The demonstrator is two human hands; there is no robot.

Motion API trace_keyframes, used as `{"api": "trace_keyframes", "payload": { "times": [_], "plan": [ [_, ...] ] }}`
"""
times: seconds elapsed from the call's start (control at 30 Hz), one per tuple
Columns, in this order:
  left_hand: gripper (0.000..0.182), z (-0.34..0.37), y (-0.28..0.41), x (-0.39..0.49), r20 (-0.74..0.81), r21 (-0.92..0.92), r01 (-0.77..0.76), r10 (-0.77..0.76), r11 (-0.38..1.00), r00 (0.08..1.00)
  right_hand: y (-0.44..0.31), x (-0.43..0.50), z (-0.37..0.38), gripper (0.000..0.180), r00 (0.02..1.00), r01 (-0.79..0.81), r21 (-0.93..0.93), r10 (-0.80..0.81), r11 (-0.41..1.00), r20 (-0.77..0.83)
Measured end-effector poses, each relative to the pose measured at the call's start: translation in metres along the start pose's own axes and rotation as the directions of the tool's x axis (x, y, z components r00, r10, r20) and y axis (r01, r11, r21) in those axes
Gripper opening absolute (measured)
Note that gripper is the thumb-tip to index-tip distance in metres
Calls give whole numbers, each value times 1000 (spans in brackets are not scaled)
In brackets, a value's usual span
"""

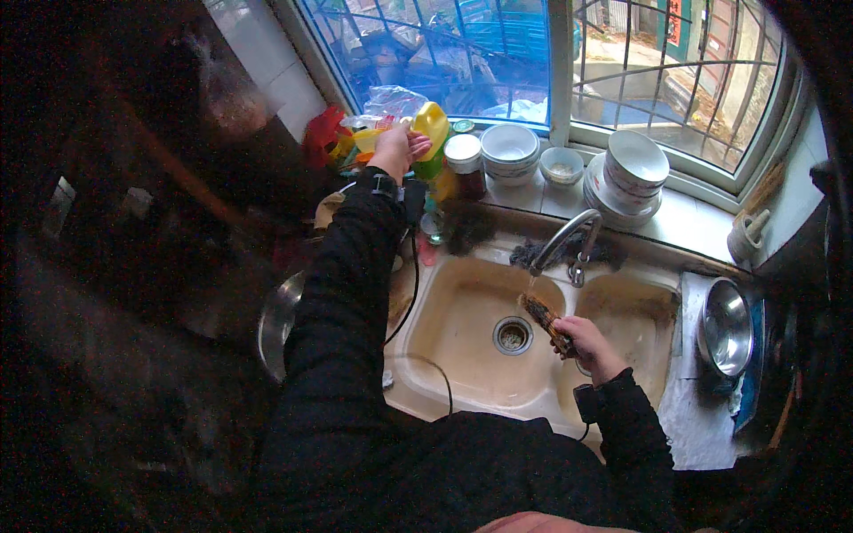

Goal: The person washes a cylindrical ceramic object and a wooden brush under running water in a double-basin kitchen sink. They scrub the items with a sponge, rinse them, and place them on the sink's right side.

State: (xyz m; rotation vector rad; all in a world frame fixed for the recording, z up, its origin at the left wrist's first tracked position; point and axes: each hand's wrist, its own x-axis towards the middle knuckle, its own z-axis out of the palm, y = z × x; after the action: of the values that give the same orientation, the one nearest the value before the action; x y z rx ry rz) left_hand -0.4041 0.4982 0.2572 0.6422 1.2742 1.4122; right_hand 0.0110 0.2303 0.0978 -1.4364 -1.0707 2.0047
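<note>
My right hand (584, 341) grips a short brown scrubbing brush, apparently of bundled fibre (541, 314). Its frayed end points up at the curved metal faucet (565, 238), where a thin stream of water falls onto it. Both are above the divided beige sink (460, 373), close to the wall between its two basins. My left hand (400, 148) is stretched out to the windowsill, its fingers apart in front of a yellow plastic bottle (432, 126). Whether the fingers touch the bottle is unclear. A drain strainer (513, 336) sits in the left basin's floor.
Along the sill stand a white-lidded jar (464, 154), stacked bowls (510, 152), a small bowl (561, 165) and plates under more bowls (623, 180). A steel basin (728, 328) leans at the right. Another metal bowl (274, 326) shows left. A black cable (413, 293) hangs by my left sleeve.
</note>
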Motion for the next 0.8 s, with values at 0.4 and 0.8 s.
{"api": "trace_keyframes", "payload": {
  "times": [0.4, 0.8],
  "plan": [
    [19, -4, 10, -3, -12, 46, -21, 22, 999, 1000, 3, 1, -5, 22, 1000, 9, 32, -9, 999, 7],
    [23, -9, 6, 11, 29, 34, 1, -2, 999, 1000, 2, -1, -5, 25, 1000, 13, 40, -13, 999, 12]
  ]
}}
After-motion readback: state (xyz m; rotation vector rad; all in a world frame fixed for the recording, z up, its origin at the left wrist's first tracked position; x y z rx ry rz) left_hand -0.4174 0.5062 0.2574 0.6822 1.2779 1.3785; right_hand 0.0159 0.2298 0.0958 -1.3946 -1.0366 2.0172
